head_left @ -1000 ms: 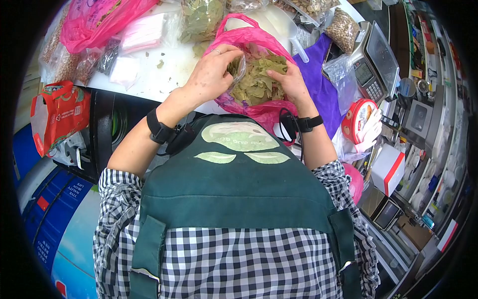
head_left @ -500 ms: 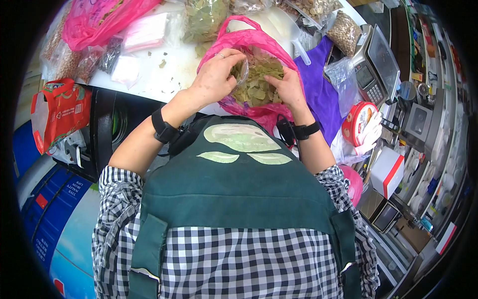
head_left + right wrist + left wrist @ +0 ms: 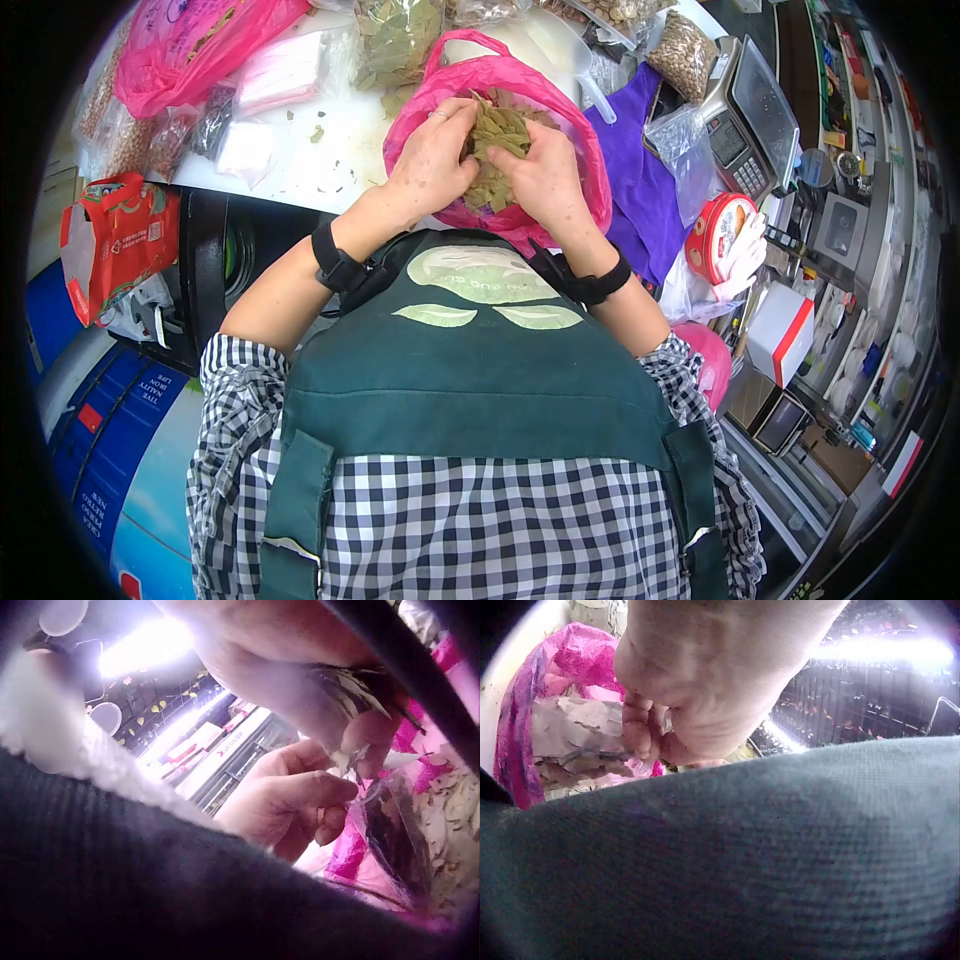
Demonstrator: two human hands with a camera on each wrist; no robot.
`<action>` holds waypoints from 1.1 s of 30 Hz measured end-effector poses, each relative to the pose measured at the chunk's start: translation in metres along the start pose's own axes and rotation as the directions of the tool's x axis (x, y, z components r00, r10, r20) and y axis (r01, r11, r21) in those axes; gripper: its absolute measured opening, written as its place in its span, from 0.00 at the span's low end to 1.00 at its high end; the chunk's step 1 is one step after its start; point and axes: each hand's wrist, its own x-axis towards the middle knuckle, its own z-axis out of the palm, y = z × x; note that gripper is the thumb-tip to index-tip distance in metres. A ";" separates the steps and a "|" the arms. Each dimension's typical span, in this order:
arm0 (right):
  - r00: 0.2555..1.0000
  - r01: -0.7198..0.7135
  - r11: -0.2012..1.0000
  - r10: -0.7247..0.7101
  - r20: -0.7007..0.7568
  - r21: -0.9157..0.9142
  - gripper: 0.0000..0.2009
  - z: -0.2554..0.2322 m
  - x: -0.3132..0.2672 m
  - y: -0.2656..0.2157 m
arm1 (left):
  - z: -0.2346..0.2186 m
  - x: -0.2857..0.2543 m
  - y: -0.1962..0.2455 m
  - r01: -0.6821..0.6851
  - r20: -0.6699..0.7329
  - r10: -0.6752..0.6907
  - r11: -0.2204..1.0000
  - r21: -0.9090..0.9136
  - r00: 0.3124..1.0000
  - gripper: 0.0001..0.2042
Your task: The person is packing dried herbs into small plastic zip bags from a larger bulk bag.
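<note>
A pink plastic bag (image 3: 594,165) stands wide-mouthed before the person, with loose dried leaves (image 3: 454,840) inside. Over its left side the left hand (image 3: 428,160) pinches the edge of a small clear plastic bag (image 3: 394,836), seen best in the right wrist view. From the right, the right hand (image 3: 548,182) grips a bunch of dried leaves (image 3: 500,128), thumb on top, close beside the left hand at the clear bag's mouth. In the left wrist view the left hand (image 3: 705,682) hides most of the clear bag, and the apron covers the lower part.
Behind stands a clear bag of leaves (image 3: 398,40). To the left lie a second pink bag (image 3: 190,60) and a stack of plastic bags (image 3: 280,75). At the right are a white scoop (image 3: 600,100), purple cloth (image 3: 645,170), a scale (image 3: 735,145) and a round red tin (image 3: 712,240).
The right hand has moved left and up from inside the pink bag, bringing a bunch of leaves to the left hand. The left hand keeps hold of the clear bag in nearly the same place.
</note>
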 end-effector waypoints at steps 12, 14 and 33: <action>0.950 -0.235 0.956 0.188 0.250 0.174 0.14 -0.007 0.012 -0.006 | 0.003 -0.005 -0.008 -0.020 -0.139 0.006 0.995 -0.102 0.990 0.29; 0.929 -0.302 0.940 0.253 0.268 0.157 0.14 -0.008 0.011 -0.013 | 0.003 -0.006 -0.008 -0.007 -0.128 -0.015 0.986 -0.167 0.992 0.29; 0.831 -0.134 0.936 0.286 0.477 -0.327 0.18 0.003 0.038 -0.014 | -0.005 -0.014 -0.017 -0.226 -0.135 0.217 0.973 -0.055 0.967 0.25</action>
